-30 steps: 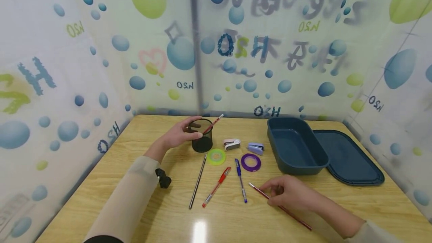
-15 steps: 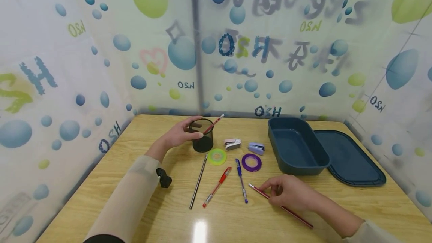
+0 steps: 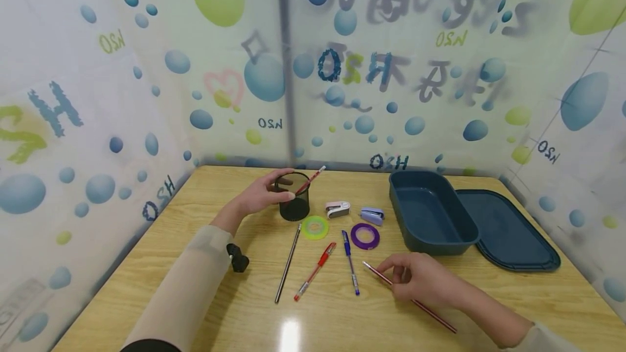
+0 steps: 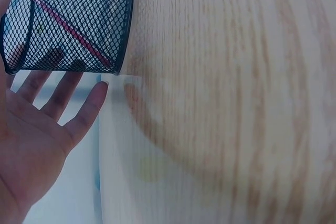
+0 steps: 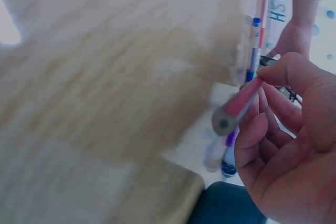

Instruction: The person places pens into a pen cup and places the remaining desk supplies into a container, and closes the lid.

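Observation:
My left hand (image 3: 263, 194) holds a black mesh pen cup (image 3: 294, 208), thumb at the near rim and fingers round the far side. A red pencil (image 3: 315, 174) leans inside the cup; its shaft shows through the mesh in the left wrist view. Between thumb and fingertips, my right hand (image 3: 424, 281) pinches another dark red pencil (image 3: 432, 315), its white-tipped end pointing up and left. In the right wrist view this pencil's near end (image 5: 223, 121) faces the camera. To its left lie a blue pen (image 3: 349, 262), a red pen (image 3: 315, 270) and a dark pencil (image 3: 287, 265).
Behind the pens sit a green tape roll (image 3: 315, 227), a purple tape roll (image 3: 365, 247), a pink-white stapler (image 3: 337, 209) and a lilac stapler (image 3: 372, 215). A dark blue box (image 3: 435, 247) stands at the right, beside its lid (image 3: 513, 230). A printed curtain (image 3: 342, 124) surrounds the table.
The pencil in my right hand has shifted slightly, its white-tipped end a little higher in the view. My left hand and the pen cup have stayed still.

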Tool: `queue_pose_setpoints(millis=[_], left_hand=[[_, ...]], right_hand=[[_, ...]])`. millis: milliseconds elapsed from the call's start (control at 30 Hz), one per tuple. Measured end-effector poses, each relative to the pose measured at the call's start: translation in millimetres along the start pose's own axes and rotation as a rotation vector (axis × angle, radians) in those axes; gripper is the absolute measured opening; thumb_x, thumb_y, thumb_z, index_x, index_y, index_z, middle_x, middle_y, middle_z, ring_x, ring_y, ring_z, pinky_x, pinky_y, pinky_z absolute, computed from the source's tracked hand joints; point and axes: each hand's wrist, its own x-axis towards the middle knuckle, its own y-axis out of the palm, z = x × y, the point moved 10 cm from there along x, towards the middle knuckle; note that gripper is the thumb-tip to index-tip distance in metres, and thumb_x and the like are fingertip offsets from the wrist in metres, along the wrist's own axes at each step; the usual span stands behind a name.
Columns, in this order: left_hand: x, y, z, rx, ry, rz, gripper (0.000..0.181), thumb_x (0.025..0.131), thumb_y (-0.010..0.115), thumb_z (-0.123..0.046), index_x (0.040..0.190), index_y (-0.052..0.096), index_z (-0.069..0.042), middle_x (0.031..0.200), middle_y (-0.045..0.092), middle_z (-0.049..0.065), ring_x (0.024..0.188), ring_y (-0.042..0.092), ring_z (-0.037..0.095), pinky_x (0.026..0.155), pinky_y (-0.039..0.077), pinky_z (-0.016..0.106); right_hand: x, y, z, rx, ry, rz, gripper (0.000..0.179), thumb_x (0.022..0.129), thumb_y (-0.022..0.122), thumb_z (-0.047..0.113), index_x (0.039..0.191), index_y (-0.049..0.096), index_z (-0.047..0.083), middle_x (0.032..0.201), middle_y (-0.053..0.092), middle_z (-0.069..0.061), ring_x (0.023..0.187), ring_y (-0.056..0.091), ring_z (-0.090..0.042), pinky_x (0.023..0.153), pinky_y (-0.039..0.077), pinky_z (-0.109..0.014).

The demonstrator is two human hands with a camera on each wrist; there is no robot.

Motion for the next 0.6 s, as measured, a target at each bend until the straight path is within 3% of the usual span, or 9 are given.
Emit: queue_pose_setpoints(millis=[200, 400, 600], left_hand=[[0.7, 1.1, -1.9, -0.018, 0.03, 0.019, 0.078, 0.103, 0.077, -0.042, 0.171, 0.038, -0.032, 0.164, 0.054, 0.016, 0.142, 0.06, 0.045, 0.113, 0.053, 0.059], [0.3, 0.2, -0.3, -0.012, 0.017, 0.018, 0.08, 0.102, 0.078, -0.046, 0.171, 0.038, -0.032, 0.165, 0.053, 0.015, 0.142, 0.06, 0.045, 0.111, 0.054, 0.058], [-0.2, -0.6, -0.8, 0.002, 0.01, 0.013, 0.081, 0.102, 0.078, -0.047, 0.171, 0.039, -0.034, 0.165, 0.052, 0.015, 0.142, 0.06, 0.046, 0.11, 0.054, 0.058]], right_hand=[[1.9, -14, 13, 0.066, 0.011, -0.043, 0.04, 0.094, 0.078, 0.009, 0.133, 0.075, 0.014, 0.1, 0.069, 0.001, 0.071, 0.06, -0.013, 0.06, 0.048, -0.025], [9.7, -26, 29, 0.111, -0.028, -0.064, 0.041, 0.1, 0.073, 0.011, 0.141, 0.071, 0.009, 0.106, 0.07, -0.004, 0.074, 0.061, -0.015, 0.057, 0.051, -0.027], [18.2, -34, 38, 0.157, -0.025, -0.099, 0.04, 0.101, 0.075, 0.015, 0.141, 0.069, 0.011, 0.108, 0.069, -0.008, 0.076, 0.066, -0.023, 0.057, 0.057, -0.032]])
